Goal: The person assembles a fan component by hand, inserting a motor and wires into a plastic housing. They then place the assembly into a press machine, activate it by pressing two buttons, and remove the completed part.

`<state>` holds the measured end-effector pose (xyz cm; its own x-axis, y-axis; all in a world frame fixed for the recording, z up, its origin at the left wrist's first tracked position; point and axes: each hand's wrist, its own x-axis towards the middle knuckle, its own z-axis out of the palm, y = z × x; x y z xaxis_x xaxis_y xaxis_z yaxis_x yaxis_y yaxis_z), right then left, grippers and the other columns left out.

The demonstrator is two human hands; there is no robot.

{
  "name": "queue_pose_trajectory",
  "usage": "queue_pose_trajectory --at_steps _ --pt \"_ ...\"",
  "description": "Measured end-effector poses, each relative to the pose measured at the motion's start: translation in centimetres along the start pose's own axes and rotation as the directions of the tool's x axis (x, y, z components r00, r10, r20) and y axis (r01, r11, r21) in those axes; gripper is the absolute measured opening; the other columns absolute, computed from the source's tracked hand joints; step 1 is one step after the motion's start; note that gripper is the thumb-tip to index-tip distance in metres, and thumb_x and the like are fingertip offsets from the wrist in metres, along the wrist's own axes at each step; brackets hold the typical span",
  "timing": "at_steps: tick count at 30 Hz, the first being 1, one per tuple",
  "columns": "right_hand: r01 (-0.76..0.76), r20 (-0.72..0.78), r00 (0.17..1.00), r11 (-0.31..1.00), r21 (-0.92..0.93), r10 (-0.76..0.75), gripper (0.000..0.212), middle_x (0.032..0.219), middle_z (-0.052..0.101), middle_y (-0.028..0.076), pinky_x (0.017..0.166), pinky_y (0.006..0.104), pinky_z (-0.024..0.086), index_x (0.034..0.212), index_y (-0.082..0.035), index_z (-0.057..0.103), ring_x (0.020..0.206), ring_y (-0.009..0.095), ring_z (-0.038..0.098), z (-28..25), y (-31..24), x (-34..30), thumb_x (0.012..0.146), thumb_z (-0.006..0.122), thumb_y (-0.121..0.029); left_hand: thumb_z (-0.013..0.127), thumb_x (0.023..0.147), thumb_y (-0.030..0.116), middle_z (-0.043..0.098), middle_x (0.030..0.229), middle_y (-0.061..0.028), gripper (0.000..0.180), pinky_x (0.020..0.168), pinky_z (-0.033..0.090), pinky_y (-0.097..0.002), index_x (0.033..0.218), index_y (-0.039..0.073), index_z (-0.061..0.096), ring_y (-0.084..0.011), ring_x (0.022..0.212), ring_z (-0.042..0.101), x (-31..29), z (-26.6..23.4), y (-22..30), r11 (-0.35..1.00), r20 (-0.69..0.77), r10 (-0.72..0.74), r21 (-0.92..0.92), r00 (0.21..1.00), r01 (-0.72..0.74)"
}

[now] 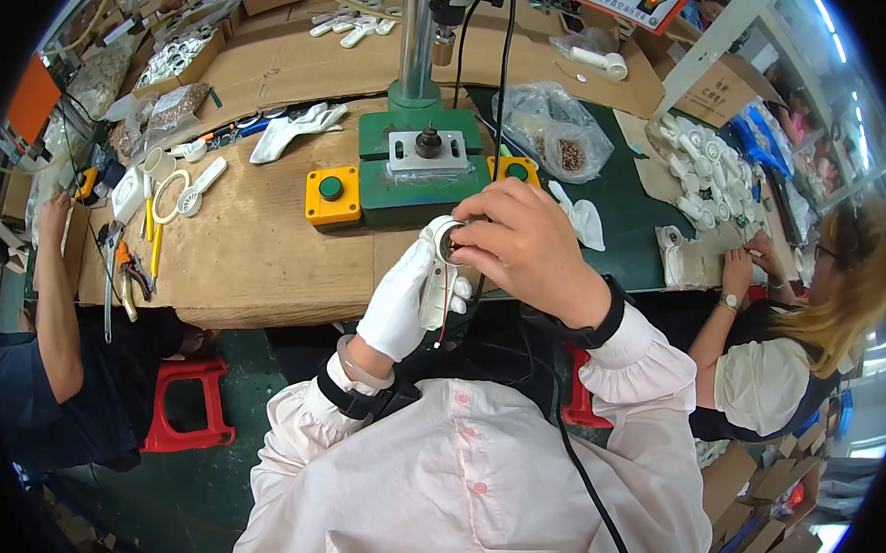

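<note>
My left hand (396,304), in a white glove, is closed around a white plastic fan housing (434,299) with a round ring-shaped head and a short handle. Over that head reaches my bare right hand (529,242), its thumb and fingers pinched at the opening on a small dark round part, mostly hidden by the fingers. A thin red wire (443,322) hangs from the housing and ends in a tiny white connector. Just beyond my hands stands a green press (421,193) with a metal fixture plate (428,150) on its base.
Yellow boxes with green buttons (331,189) flank the press. A white glove (295,132), pliers (134,273) and white parts (190,198) lie left. Right are a bag of small metal pieces (569,150) and piled white housings (708,172). Co-workers sit on both sides.
</note>
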<state>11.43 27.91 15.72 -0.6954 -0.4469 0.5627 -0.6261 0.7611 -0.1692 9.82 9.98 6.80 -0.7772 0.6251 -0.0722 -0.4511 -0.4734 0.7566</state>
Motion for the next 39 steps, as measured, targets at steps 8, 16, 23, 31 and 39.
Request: queue_pose_trajectory --at_steps 8,16,23,31,39 --pt "0.033 0.054 0.998 0.997 0.064 -0.037 0.023 0.103 0.065 0.001 0.081 0.0363 0.047 0.088 -0.012 0.071 0.097 0.024 0.060 0.1 0.9 0.1 0.068 0.081 -0.014 0.038 0.106 0.037 0.060 0.107 -0.0028 0.044 0.066 0.050 -0.0279 0.141 0.010 0.044 -0.0143 0.079 0.059 0.2 -0.7 0.1 0.994 0.055 -0.066 -0.087 0.996 0.071" --pt "0.165 0.146 0.975 0.985 0.049 -0.171 0.022 0.109 0.066 -0.001 0.083 0.0354 0.047 0.090 -0.015 0.072 0.100 0.023 0.060 -0.9 1.8 1.0 0.069 0.077 -0.012 0.041 0.105 0.043 0.062 0.096 -0.0014 0.041 0.063 0.052 -0.0244 0.127 0.011 0.054 -0.0127 0.077 0.062 0.9 0.0 0.6 0.955 0.086 -0.155 -0.240 0.984 0.171" --pt "0.194 0.082 0.978 0.981 -0.022 -0.192 0.016 0.103 0.067 -0.001 0.083 0.0349 0.047 0.087 -0.012 0.072 0.099 0.021 0.060 0.7 1.6 0.5 0.071 0.072 -0.012 0.036 0.107 0.039 0.062 0.102 -0.0015 0.041 0.069 0.052 -0.0242 0.129 0.009 0.053 -0.0112 0.081 0.062 1.9 -0.2 -0.1 0.947 -0.026 -0.142 -0.293 0.990 0.128" --pt "0.118 0.043 0.992 0.993 -0.025 -0.117 0.013 0.098 0.066 0.000 0.084 0.0348 0.047 0.084 -0.010 0.070 0.099 0.021 0.060 1.1 1.1 0.1 0.072 0.068 -0.011 0.032 0.108 0.027 0.058 0.119 -0.0017 0.040 0.077 0.051 -0.0234 0.141 0.008 0.045 -0.0079 0.095 0.058 1.8 0.0 0.0 0.989 -0.013 0.000 -0.145 1.000 -0.002" --pt "0.237 0.093 0.969 0.968 -0.087 -0.229 0.015 0.100 0.066 -0.001 0.085 0.0352 0.047 0.086 -0.012 0.069 0.100 0.021 0.060 1.0 1.4 0.5 0.072 0.071 -0.013 0.035 0.108 0.030 0.060 0.116 -0.0017 0.039 0.077 0.051 -0.0254 0.137 0.009 0.048 -0.0102 0.092 0.060 1.1 0.0 0.3 1.000 -0.101 -0.015 0.017 0.995 0.017"
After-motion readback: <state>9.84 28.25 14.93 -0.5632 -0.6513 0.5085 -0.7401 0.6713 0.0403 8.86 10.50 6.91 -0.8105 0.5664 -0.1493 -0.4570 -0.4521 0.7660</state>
